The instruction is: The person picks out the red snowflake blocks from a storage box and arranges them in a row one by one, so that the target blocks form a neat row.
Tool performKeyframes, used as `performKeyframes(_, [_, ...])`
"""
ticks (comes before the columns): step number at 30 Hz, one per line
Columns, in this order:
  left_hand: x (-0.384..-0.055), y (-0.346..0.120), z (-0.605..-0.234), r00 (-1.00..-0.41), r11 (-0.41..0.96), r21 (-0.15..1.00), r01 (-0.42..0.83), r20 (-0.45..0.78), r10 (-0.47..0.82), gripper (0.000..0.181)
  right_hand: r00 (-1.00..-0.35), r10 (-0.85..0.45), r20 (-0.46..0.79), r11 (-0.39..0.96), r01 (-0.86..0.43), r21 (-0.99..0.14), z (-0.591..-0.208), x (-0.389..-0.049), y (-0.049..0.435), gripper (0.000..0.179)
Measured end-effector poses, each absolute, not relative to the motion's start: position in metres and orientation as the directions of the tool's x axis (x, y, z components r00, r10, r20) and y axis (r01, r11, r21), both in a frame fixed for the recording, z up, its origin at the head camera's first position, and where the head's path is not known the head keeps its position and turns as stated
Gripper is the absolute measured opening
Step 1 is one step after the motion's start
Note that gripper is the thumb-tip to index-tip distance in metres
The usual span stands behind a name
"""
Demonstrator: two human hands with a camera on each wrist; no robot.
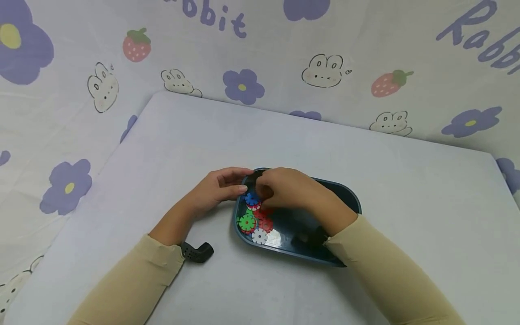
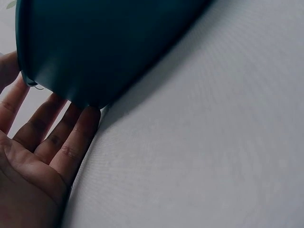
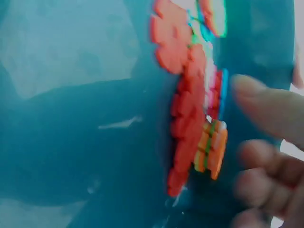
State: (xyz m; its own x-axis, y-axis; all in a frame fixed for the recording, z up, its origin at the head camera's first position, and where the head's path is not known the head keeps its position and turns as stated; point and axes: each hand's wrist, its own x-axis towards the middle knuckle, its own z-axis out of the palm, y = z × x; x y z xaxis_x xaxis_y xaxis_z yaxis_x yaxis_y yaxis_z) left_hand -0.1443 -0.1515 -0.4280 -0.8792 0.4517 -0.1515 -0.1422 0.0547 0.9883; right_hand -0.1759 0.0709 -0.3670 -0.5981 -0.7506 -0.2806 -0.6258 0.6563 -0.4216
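A dark blue-green tray (image 1: 290, 250) holds notched plastic discs at its left end: green (image 1: 247, 222), white (image 1: 259, 236), blue (image 1: 252, 198) and red (image 1: 266, 225). In the right wrist view, red discs (image 3: 187, 123) lean in a row beside several orange discs (image 3: 216, 149). My left hand (image 1: 219, 187) rests against the tray's left corner; its extended fingers (image 2: 78, 130) touch the outer wall. Inside the tray, my right hand (image 1: 290, 189) has bent fingers over the discs. A gap shows between those fingers and the discs, and I see nothing held.
The tray stands on a white-covered table (image 1: 203, 135). A black curved piece (image 1: 197, 253) sits by the left cuff. Behind the table hangs a white cloth (image 1: 276, 54) printed with flowers, rabbits and strawberries.
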Motion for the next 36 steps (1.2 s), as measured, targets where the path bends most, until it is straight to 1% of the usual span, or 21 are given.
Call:
performKeyframes(2, [-0.144, -0.150, -0.427, -0.879, 0.065, 0.987, -0.144, -0.158, 0.449, 0.043, -0.607, -0.711, -0.355, 0.703, -0.599, -0.383, -0.367, -0.175, 0.074, 0.021])
performKeyframes(4, [-0.143, -0.150, -0.427, -0.881, 0.073, 0.987, -0.144, -0.161, 0.444, 0.043, -0.604, -0.688, -0.402, 0.725, -0.595, -0.347, -0.368, -0.175, 0.075, 0.026])
performKeyframes(6, [-0.143, -0.150, -0.427, -0.884, 0.083, 0.987, -0.141, -0.163, 0.439, 0.042, -0.599, -0.688, -0.409, 0.724, -0.611, -0.322, -0.370, -0.174, 0.075, 0.030])
performKeyframes(9, [-0.145, -0.151, -0.428, -0.887, 0.089, 0.987, -0.136, -0.161, 0.433, 0.043, -0.591, -0.704, -0.395, 0.708, -0.630, -0.319, -0.371, -0.175, 0.073, 0.031])
performKeyframes(15, [-0.146, -0.151, -0.430, -0.886, 0.087, 0.987, -0.137, -0.161, 0.435, 0.044, -0.563, -0.719, -0.408, 0.695, -0.601, -0.396, -0.376, -0.178, 0.073, 0.023])
performKeyframes(19, [-0.146, -0.151, -0.432, -0.885, 0.080, 0.987, -0.136, -0.158, 0.438, 0.043, -0.529, -0.748, -0.401, 0.664, -0.576, -0.477, -0.375, -0.180, 0.076, 0.019])
performKeyframes(21, [-0.146, -0.151, -0.432, -0.885, 0.080, 0.988, -0.132, -0.154, 0.440, 0.043, -0.522, -0.762, -0.382, 0.644, -0.555, -0.526, -0.369, -0.180, 0.080, 0.018])
performKeyframes(24, [-0.146, -0.149, -0.433, -0.882, 0.088, 0.988, -0.130, -0.156, 0.444, 0.044, -0.555, -0.773, -0.307, 0.613, -0.529, -0.587, -0.356, -0.178, 0.090, 0.015])
performKeyframes(27, [-0.146, -0.147, -0.433, -0.880, 0.097, 0.986, -0.136, -0.166, 0.444, 0.045, -0.621, -0.757, -0.203, 0.586, -0.507, -0.632, -0.340, -0.176, 0.104, 0.008])
performKeyframes(29, [-0.146, -0.146, -0.433, -0.881, 0.100, 0.985, -0.142, -0.172, 0.441, 0.045, -0.668, -0.730, -0.147, 0.570, -0.476, -0.669, -0.331, -0.175, 0.115, 0.012])
performKeyframes(32, [-0.145, -0.146, -0.432, -0.884, 0.100, 0.984, -0.145, -0.174, 0.433, 0.044, -0.738, -0.668, -0.095, 0.549, -0.403, -0.732, -0.320, -0.172, 0.135, 0.022])
performKeyframes(36, [-0.144, -0.148, -0.432, -0.893, 0.095, 0.985, -0.143, -0.170, 0.418, 0.044, -0.806, -0.591, -0.026, 0.548, -0.377, -0.747, -0.306, -0.171, 0.162, 0.026])
